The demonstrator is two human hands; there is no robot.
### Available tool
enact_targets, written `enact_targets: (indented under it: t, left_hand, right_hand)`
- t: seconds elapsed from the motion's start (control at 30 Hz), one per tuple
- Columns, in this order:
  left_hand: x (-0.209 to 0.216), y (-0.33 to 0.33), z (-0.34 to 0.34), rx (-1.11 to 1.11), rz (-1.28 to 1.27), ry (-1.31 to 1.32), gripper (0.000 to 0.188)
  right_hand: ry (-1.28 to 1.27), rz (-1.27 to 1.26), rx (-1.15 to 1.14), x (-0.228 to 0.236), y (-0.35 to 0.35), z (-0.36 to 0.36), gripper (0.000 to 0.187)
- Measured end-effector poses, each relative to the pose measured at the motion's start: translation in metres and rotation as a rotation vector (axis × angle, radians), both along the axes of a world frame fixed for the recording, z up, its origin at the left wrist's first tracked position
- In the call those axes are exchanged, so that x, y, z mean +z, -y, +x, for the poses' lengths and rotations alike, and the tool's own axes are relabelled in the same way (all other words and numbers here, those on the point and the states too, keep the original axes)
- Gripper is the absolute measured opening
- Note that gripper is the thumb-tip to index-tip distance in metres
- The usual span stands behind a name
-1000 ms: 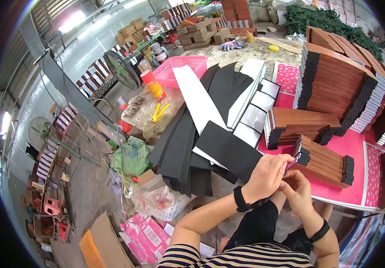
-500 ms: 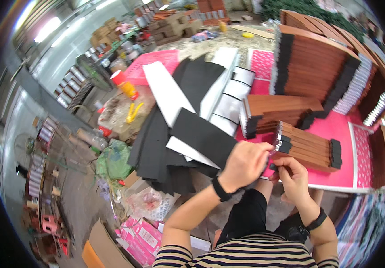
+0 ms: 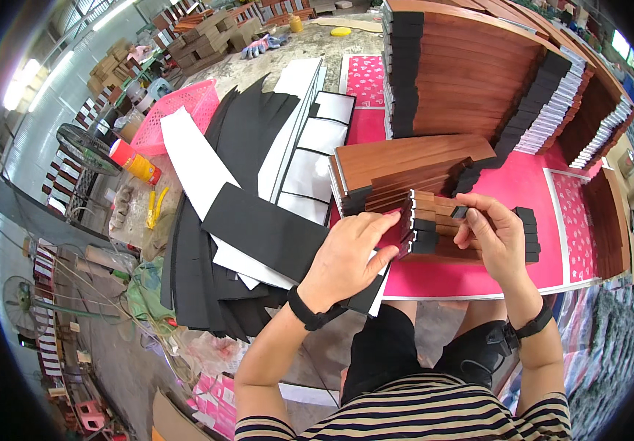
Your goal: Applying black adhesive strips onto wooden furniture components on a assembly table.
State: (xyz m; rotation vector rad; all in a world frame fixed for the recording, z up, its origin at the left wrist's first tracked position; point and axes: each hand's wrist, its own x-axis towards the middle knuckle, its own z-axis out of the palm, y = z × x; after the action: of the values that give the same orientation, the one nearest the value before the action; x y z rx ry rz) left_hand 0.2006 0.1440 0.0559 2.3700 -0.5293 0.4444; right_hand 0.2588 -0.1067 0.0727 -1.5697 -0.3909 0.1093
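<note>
My right hand [image 3: 499, 239] pinches a small black pad [image 3: 460, 212] between thumb and fingertips, above a short stack of brown wooden pieces [image 3: 425, 201]. Black pads [image 3: 426, 237] cap both ends of that stack, with shiny silvery strips along its left end. My left hand [image 3: 348, 253] reaches to that left end with thumb and forefinger apart; whether the fingertips touch it I cannot tell. Just left of this hand lies a black foam sheet [image 3: 262, 228] on loose black and white strips. A larger curved wooden stack [image 3: 412, 162] lies behind the short one.
Tall stacks of brown wooden panels [image 3: 464, 81] with black ends stand at the back right on the pink table cover [image 3: 435, 281]. At the left are a pink basket [image 3: 177, 105], a red-and-yellow can [image 3: 134, 162], yellow scissors-like handles [image 3: 157, 208] and a fan [image 3: 85, 147].
My hands have moved apart: the right has lifted over the short stack with the black pad, and the left has drawn back left with its fingers spread. The view has shifted.
</note>
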Motion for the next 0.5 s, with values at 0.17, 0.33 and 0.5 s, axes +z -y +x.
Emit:
enact_targets:
  t: [0.17,0.33,0.5]
  left_hand:
    - [0.006,0.007,0.003,-0.148,0.023,-0.09,0.061]
    - [0.003,0.009,0.005,-0.162,0.058,-0.164,0.065]
    - [0.001,0.013,0.0,-0.132,0.079,-0.144,0.067]
  right_hand:
    - [-0.103,-0.022,0.051,0.001,-0.006,0.007,0.02]
    - [-0.141,0.07,0.046,-0.008,-0.006,0.015,0.021]
    - [0.071,-0.075,0.026,-0.016,-0.012,0.016,0.029]
